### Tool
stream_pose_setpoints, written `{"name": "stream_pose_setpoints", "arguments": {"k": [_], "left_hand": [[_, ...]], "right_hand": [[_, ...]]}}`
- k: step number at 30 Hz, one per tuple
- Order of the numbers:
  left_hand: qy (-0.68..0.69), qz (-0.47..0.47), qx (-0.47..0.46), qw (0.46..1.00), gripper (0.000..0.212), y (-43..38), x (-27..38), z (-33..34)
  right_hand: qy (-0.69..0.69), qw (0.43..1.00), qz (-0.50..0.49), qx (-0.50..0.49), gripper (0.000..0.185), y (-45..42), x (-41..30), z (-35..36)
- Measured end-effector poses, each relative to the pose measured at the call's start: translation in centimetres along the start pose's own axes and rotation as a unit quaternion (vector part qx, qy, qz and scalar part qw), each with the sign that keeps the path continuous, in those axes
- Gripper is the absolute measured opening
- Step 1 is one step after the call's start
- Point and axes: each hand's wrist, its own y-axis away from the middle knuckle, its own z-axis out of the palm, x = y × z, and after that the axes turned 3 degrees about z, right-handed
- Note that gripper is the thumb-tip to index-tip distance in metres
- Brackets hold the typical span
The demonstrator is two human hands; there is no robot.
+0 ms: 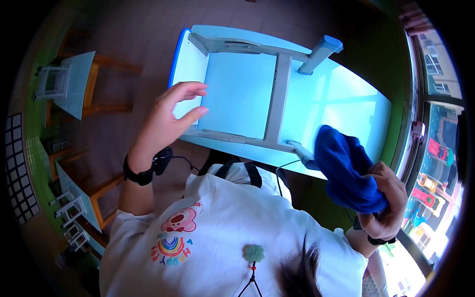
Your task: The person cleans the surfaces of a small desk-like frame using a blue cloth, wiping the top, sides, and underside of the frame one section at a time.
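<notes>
A small chair or stool with a grey frame (pixel 281 98) is tipped over on a pale blue tabletop (pixel 345 107). Its white panel (pixel 189 61), edged in blue, stands at the left end. My left hand (pixel 169 111) is beside this panel, fingers apart and holding nothing; whether it touches the panel, I cannot tell. Bunched in my right hand (pixel 387 200) is a blue cloth (pixel 339 167). The cloth hangs around the end of the nearer leg (pixel 302 154), hiding that tip; contact between them is unclear. The farther leg (pixel 321 55) sticks up uncovered.
A window (pixel 426 148) runs along the right side. To the left stand wooden-legged tables (pixel 79 83), with an upturned stool (pixel 52 83) on one. Several more stools (pixel 72 209) are at lower left. Thin cables run near both my wrists.
</notes>
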Motion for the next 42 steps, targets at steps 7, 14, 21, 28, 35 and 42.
{"name": "stream_pose_setpoints", "arguments": {"k": [7, 14, 21, 28, 35, 42], "left_hand": [[0.030, -0.025, 0.019, 0.999, 0.036, -0.4, -7.3, -9.8], [-0.056, 0.031, -0.045, 0.997, 0.045, -9.8, -13.6, -7.5], [-0.136, -0.003, -0.044, 0.990, 0.064, -18.0, -18.7, -5.7], [-0.154, -0.157, -0.044, 0.975, 0.060, -21.2, -20.3, -4.5], [-0.143, -0.161, -0.053, 0.975, 0.048, -19.3, -20.7, -4.7], [-0.050, -0.156, 0.081, 0.983, 0.050, -9.6, -20.8, -5.0]], "right_hand": [[-0.185, 0.950, 0.179, 0.176, 0.052, 7.3, -3.1, 9.1], [-0.428, 0.762, 0.464, 0.145, 0.014, 5.7, 4.4, 22.0], [-0.435, 0.670, 0.542, 0.261, 0.068, 0.9, 8.1, 26.8], [-0.515, 0.615, 0.481, 0.354, 0.091, 0.5, 14.0, 29.5], [-0.500, 0.602, 0.491, 0.382, 0.060, 0.2, 13.9, 28.5], [-0.424, 0.707, 0.420, 0.380, 0.053, 0.5, 13.3, 23.6]]}}
